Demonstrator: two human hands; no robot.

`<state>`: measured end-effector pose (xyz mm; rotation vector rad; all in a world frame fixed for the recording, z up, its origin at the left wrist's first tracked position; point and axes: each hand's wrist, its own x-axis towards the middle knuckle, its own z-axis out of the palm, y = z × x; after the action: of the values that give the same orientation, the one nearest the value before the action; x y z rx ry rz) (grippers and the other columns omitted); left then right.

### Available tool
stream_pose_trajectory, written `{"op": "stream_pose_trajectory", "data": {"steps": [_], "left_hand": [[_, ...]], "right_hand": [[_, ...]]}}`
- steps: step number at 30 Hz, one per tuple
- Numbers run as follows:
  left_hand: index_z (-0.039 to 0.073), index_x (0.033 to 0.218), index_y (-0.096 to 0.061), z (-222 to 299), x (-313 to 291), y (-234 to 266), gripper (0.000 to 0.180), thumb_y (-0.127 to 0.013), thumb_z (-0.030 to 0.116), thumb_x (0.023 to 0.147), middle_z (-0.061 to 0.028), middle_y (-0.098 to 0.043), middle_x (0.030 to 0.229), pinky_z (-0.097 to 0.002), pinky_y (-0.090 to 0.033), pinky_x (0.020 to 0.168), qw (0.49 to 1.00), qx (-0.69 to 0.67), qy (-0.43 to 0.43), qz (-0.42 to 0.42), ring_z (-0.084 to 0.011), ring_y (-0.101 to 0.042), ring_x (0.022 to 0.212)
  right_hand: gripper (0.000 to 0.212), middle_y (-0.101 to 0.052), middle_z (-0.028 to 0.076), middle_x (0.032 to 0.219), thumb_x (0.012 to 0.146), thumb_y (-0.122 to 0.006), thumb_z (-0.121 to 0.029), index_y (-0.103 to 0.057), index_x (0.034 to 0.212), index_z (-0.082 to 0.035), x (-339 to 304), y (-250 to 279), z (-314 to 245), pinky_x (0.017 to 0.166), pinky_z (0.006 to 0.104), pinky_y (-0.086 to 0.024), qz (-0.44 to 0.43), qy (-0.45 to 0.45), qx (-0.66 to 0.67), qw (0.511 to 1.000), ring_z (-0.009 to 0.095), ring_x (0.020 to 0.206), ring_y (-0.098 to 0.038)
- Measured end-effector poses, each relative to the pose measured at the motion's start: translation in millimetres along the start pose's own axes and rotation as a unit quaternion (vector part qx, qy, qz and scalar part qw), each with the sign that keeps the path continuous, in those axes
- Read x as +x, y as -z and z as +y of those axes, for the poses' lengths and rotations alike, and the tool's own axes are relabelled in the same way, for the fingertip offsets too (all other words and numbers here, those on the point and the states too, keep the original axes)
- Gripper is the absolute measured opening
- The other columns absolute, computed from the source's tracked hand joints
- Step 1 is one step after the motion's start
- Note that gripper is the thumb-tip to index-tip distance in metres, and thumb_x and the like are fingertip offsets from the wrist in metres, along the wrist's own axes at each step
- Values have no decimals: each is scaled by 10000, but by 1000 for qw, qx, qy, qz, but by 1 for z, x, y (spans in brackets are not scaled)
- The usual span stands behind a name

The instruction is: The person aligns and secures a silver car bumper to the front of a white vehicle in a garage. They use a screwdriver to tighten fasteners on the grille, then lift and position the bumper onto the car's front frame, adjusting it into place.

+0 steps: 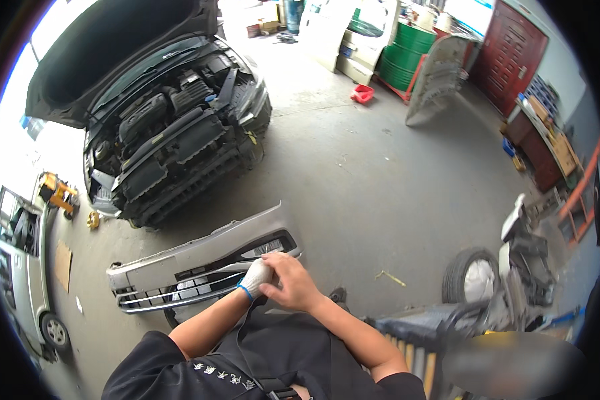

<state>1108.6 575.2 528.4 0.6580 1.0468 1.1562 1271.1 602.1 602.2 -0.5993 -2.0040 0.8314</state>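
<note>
My left hand [256, 279] wears a white knitted work glove with a blue cuff. Its fingers are mostly hidden behind my right hand [288, 283]. The right one is bare, its fingers closed over the end of the gloved hand. Both are held together in front of my body. Below and beyond them a silver front bumper [200, 248] with a dark grille lies on the floor. Past the bumper stands a car [180, 127], its hood raised and its front end stripped, with the engine bay exposed.
A wheel [470, 277] and loose body parts are at the right. A removed panel [437, 80] leans by a green drum [407, 57]; a red container [362, 94] lies nearby. Far right are a cluttered desk [537, 143] and an orange ladder [580, 193]. A van [21, 260] is at left.
</note>
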Motion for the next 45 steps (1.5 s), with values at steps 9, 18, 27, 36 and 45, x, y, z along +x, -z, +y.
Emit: {"op": "stream_pose_trajectory", "data": {"steps": [9, 18, 27, 36, 45], "left_hand": [[101, 878, -674, 90, 76, -82, 206, -557, 215, 1004, 18, -595, 729, -249, -431, 541, 974, 52, 85, 203, -95, -548, 620], [108, 1063, -644, 30, 237, -81, 259, -429, 253, 1065, -29, -664, 1028, -324, -551, 775, 965, -223, 128, 49, -159, -637, 904], [56, 1138, -734, 127, 393, -169, 336, -620, 336, 990, -193, -740, 962, -393, -561, 793, 915, 390, -71, 73, -305, -736, 865], [85, 834, -651, 162, 484, -159, 205, -679, 282, 884, -169, -659, 751, -488, -525, 622, 798, 493, -238, 251, -403, -668, 705], [95, 820, -687, 168, 576, -196, 202, -652, 286, 877, -154, -708, 813, -520, -533, 704, 777, 489, -141, 370, -398, -682, 762]], "right_hand": [[642, -605, 186, 1330, 815, -790, -292, -524, 1329, -13, 43, 94, 85, 1029, 505, -487, -143, 61, -181, 971, 390, 1205, -589], [669, -542, 233, 1414, 785, -784, -235, -511, 1352, -9, 125, 155, 192, 1085, 480, -466, -159, 124, -86, 976, 409, 1346, -512], [715, -599, 207, 1368, 742, -506, -2, -425, 1447, 82, 266, 254, 373, 1100, 456, -466, -262, -327, 278, 864, 373, 1302, -567], [252, -713, 184, 1119, 870, -552, -18, -695, 1072, 30, 351, 223, 491, 876, 352, -510, -303, -145, 69, 939, 310, 955, -665], [281, -737, 165, 973, 845, -710, -65, -695, 1124, -31, 455, 184, 588, 751, 385, -566, -438, 6, 133, 889, 272, 851, -711]]}}
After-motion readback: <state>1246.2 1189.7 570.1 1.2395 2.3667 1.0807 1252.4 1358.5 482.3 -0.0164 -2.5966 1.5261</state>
